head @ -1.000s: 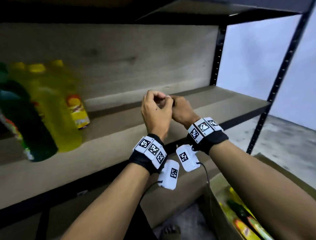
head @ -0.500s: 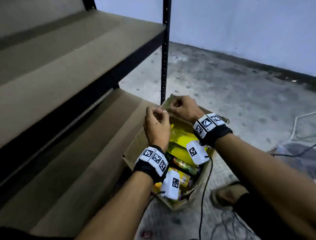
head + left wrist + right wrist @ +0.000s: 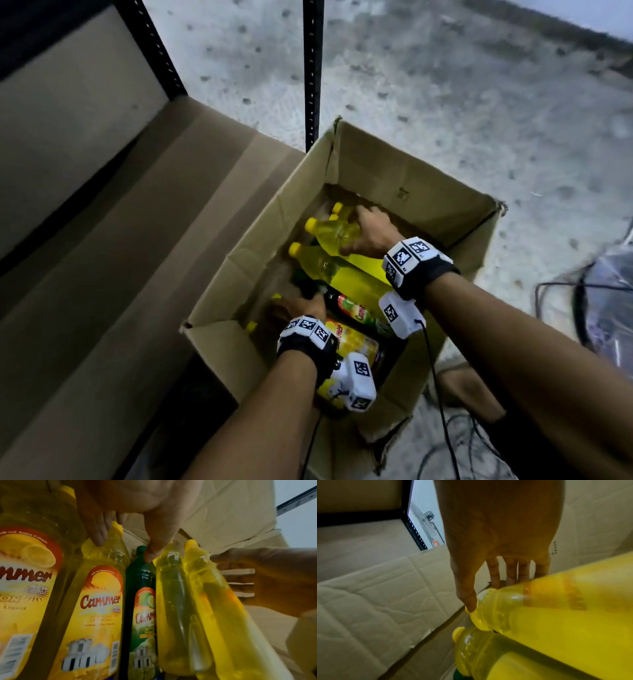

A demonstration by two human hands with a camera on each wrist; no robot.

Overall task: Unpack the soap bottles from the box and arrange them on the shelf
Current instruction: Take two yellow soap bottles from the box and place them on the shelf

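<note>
An open cardboard box (image 3: 411, 164) stands on the floor beside the shelf (image 3: 102, 205). Several yellow soap bottles and a green one (image 3: 356, 313) lie inside it. My right hand (image 3: 356, 229) is deep in the box, thumb and fingers on either side of the neck of a yellow bottle (image 3: 332, 234) (image 3: 556, 601). My left hand (image 3: 298, 305) reaches down at the near side. In the left wrist view its fingers (image 3: 97, 536) touch the shoulder of a labelled yellow bottle (image 3: 101, 601) and its thumb lies on the green bottle's (image 3: 140, 601) neck.
The shelf's black post (image 3: 311, 68) stands just behind the box's far left corner. Cables (image 3: 565, 291) and a plastic bag (image 3: 613, 291) lie on the concrete floor to the right. The low shelf board left of the box carries nothing in view.
My view swung from the shelf down to the box. Both hands, together above the box half a second ago, have separated and dropped in among the bottles.
</note>
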